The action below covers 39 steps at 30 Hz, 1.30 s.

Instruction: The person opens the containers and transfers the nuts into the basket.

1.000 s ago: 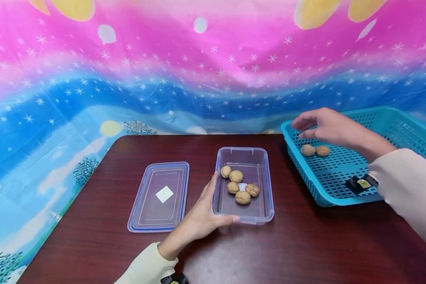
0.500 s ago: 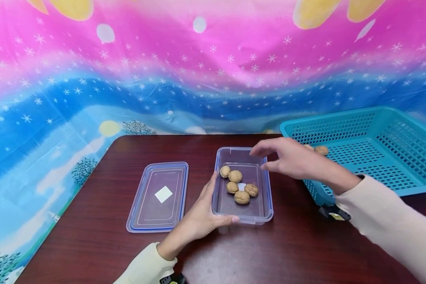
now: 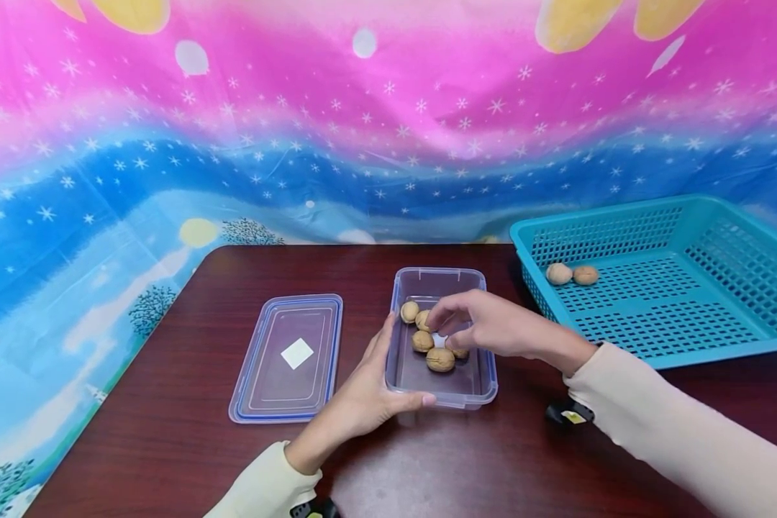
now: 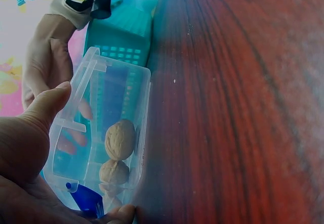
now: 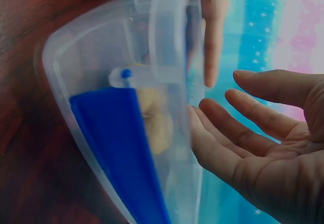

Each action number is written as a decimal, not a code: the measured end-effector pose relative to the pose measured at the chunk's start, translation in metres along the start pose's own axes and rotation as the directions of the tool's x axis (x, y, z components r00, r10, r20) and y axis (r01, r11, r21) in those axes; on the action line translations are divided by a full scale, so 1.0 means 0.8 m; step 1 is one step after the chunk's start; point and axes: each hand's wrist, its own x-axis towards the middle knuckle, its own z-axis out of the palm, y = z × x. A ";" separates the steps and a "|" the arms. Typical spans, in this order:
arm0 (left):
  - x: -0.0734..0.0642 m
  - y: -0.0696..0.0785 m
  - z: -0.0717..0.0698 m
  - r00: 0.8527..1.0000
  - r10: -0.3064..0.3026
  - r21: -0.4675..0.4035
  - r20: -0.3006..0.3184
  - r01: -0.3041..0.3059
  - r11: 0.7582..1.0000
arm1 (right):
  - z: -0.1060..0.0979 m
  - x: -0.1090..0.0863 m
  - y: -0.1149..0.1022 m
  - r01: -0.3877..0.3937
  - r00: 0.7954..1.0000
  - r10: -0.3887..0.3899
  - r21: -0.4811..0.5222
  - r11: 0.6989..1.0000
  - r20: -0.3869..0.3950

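A clear plastic container (image 3: 456, 398) with blue side clips stands on the table, several walnuts (image 3: 441, 360) lying on its bottom. My left hand (image 3: 367, 397) holds its near left corner, thumb along the front wall and fingers along the left side. Over the container reaches my right hand (image 3: 495, 324), its fingers bent down above the walnuts and hiding some of them. In the right wrist view, the thumb and fingers of the right hand (image 5: 268, 148) are spread apart, with nothing between them. Two walnuts (image 3: 585, 275) lie in the left part of the turquoise basket (image 3: 654, 356).
The container's lid (image 3: 296, 388), with a white square on it, lies flat at the left. The basket occupies the right rear of the dark red table (image 3: 440, 467). A printed cloth (image 3: 395, 144) hangs behind.
My right hand has moved left from above the basket, across the table and down over the walnuts in the container. The left hand has stayed on the container.
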 end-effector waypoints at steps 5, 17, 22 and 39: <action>0.001 -0.001 0.000 1.000 0.007 -0.007 0.001 -0.007 1.000 | 0.008 0.007 0.007 -0.059 0.997 0.057 0.035 0.998 0.041; 0.002 0.000 -0.001 1.000 0.016 -0.001 0.009 -0.016 1.000 | 0.013 0.015 0.012 -0.092 0.990 0.088 0.035 0.995 0.106; 0.002 -0.001 -0.001 1.000 0.019 -0.005 0.011 -0.019 1.000 | 0.016 0.017 0.013 -0.091 0.989 0.087 0.025 0.996 0.123; 0.003 0.000 -0.001 1.000 0.009 -0.016 0.014 -0.009 1.000 | 0.025 0.021 0.015 -0.098 0.978 0.088 0.045 0.994 0.187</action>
